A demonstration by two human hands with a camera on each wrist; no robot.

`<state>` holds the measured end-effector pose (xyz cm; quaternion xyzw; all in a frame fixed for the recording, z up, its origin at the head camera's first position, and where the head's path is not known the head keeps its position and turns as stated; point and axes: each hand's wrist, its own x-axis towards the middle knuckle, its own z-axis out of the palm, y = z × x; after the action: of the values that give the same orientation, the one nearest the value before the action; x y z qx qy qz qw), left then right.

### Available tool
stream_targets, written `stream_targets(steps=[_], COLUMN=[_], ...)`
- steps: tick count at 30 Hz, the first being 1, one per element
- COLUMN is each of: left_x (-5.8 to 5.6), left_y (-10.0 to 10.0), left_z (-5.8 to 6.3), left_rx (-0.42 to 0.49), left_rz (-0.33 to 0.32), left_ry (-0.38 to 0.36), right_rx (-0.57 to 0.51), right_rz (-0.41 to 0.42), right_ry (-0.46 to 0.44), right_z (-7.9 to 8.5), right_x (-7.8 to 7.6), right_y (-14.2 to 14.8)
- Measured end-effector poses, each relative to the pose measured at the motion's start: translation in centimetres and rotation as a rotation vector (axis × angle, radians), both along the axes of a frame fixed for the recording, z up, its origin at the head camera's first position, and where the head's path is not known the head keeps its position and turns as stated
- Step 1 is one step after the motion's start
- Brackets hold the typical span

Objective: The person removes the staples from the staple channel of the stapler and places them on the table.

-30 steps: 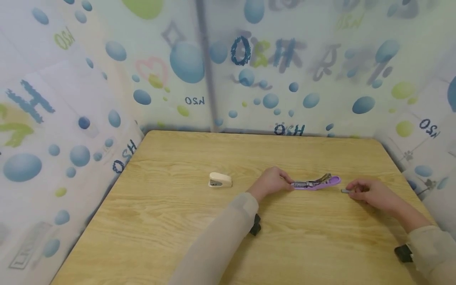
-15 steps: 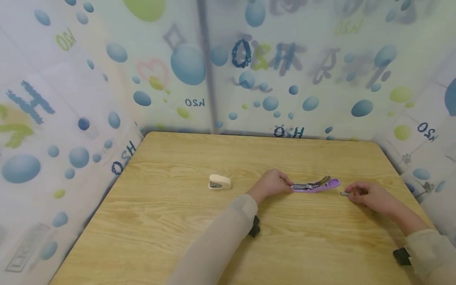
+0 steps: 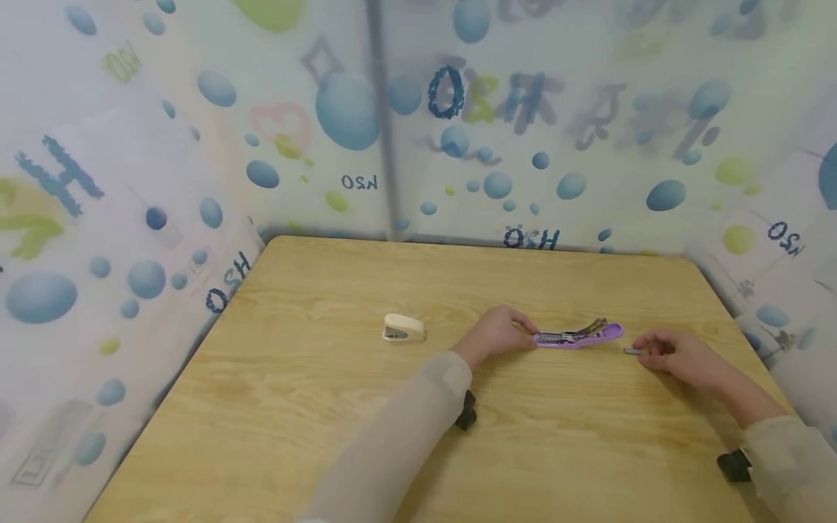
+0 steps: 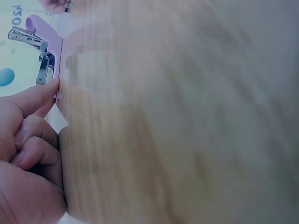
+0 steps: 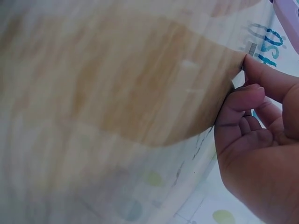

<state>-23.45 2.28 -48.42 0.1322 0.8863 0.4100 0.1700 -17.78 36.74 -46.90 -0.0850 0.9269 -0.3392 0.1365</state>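
A purple stapler [image 3: 611, 332] lies opened out on the table, its metal magazine tilted up toward the right. My left hand [image 3: 500, 334] pinches the stapler's left end between thumb and index finger; the left wrist view shows this hand [image 4: 28, 149] low against the tabletop, other fingers curled. To the right of the stapler, my right hand [image 3: 680, 357] pinches a small grey strip of staples [image 3: 632, 351] at the fingertips. That strip [image 5: 252, 48] sticks out past the thumb and index finger in the right wrist view, pointing toward the stapler [image 5: 287, 21].
A small cream stapler [image 3: 405, 330] stands to the left of my left hand. The wooden table [image 3: 314, 407] ends at patterned curtain walls [image 3: 458, 145] at the back and sides. Dark camera mounts [image 3: 734, 465] sit at both wrists.
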Motion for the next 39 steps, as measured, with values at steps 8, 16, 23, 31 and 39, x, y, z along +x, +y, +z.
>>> stream_targets(steps=[8,16,23,31,39], left_x=[0.3,2.2,1.7,1.7,2.1], left_y=[0.6,-4.1,-12.9,-22.9,-26.8], left_z=[-0.2,3.0,10.5,11.5,8.1], left_rx=[-0.043,-0.214,-0.181,-0.136,-0.065], left_rz=[-0.037,-0.396,-0.359,-0.132,0.032], left_ry=[0.007,-0.004,0.095,0.077,-0.129], right_rx=[-0.039,-0.097,-0.007,-0.033,-0.227], right_rz=[0.001,0.000,0.055,0.120,0.126], right_ry=[-0.030,-0.211,-0.044,-0.013,-0.037], right_z=[-0.4,4.1,12.1,14.9,11.7], right_x=[0.6,-0.5,-2.4,-4.8,-6.9], right_y=[0.7,0.7,-3.8,-11.8,-20.6])
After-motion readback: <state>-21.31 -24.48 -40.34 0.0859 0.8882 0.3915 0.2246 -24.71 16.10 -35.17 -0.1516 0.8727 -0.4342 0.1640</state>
